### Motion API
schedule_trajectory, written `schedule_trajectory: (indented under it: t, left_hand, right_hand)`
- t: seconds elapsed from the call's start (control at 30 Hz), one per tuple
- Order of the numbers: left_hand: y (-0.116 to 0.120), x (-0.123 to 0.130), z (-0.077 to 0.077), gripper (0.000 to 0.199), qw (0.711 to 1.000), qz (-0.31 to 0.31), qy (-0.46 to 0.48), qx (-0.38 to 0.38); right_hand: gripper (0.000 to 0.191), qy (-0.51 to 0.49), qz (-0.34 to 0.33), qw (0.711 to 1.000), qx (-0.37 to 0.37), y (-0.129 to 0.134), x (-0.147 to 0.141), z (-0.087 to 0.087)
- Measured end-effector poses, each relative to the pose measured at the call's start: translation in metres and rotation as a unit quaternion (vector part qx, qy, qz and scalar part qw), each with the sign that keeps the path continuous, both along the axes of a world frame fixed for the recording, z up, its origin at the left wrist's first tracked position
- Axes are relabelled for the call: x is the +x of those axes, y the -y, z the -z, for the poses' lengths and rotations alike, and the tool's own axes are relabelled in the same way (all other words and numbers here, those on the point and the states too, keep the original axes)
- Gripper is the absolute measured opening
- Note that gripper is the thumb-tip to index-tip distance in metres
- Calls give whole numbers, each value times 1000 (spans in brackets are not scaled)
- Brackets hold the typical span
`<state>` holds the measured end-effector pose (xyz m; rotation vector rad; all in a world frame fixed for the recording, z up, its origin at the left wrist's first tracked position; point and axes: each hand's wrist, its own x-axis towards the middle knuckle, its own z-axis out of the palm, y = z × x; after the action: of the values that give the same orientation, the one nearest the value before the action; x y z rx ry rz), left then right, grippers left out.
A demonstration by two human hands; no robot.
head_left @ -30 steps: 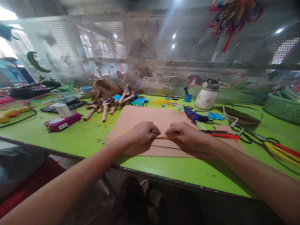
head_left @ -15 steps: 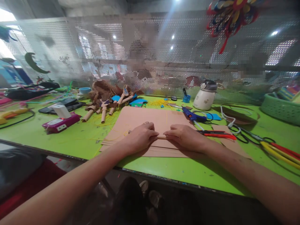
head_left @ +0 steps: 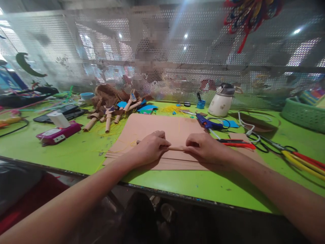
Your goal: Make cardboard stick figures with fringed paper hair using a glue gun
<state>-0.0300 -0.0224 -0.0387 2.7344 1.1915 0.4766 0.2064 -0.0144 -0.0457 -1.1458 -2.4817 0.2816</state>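
Note:
Between my hands a thin rolled tube of brown paper [head_left: 175, 148] lies crosswise over a stack of brown paper sheets [head_left: 149, 123]. My left hand [head_left: 154, 145] is closed on the tube's left part, with a ring on one finger. The tube's left tip shows just beyond that hand. At its right part, my right hand [head_left: 200, 145] pinches the tube between thumb and fingers. Right of the sheets lie a blue glue gun [head_left: 209, 124] and a red-handled cutting tool [head_left: 237, 143].
Paper dolls with brown hair [head_left: 109, 105] lie at the back left, near a purple power strip [head_left: 59, 134]. A white bottle [head_left: 221, 101] and a green basket [head_left: 303, 115] stand right. Yellow-and-red-handled scissors [head_left: 304, 162] lie at the right edge. A perforated metal screen [head_left: 114, 57] rises behind.
My right hand has shifted slightly right, away from the left, so more of the tube shows between them. The camera view has tilted a little.

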Motion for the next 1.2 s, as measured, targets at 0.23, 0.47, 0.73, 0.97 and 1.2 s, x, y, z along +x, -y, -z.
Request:
schedule_trajectory:
  t: [0.23, 0.47, 0.73, 0.97, 1.2]
  left_hand:
    - [1, 1, -6, 30, 1000, 3, 11, -10]
    - [1, 2, -8, 31, 1000, 6, -1, -10]
    - [3, 4, -14, 32, 1000, 17, -18, -17]
    - [6, 2, -12, 34, 1000, 25, -4, -5]
    - [5, 2, -12, 33, 999, 33, -6, -5]
  right_hand:
    - [27, -23, -6, 989, -149, -14, 16, -9]
    - [24, -31, -30, 990, -137, -17, 16, -4]
    - [25, 77, -88, 992, 38, 2, 0, -8]
    - [27, 94, -87, 987, 95, 8, 2, -2]
    - [28, 100, -87, 987, 94, 8, 4, -2]
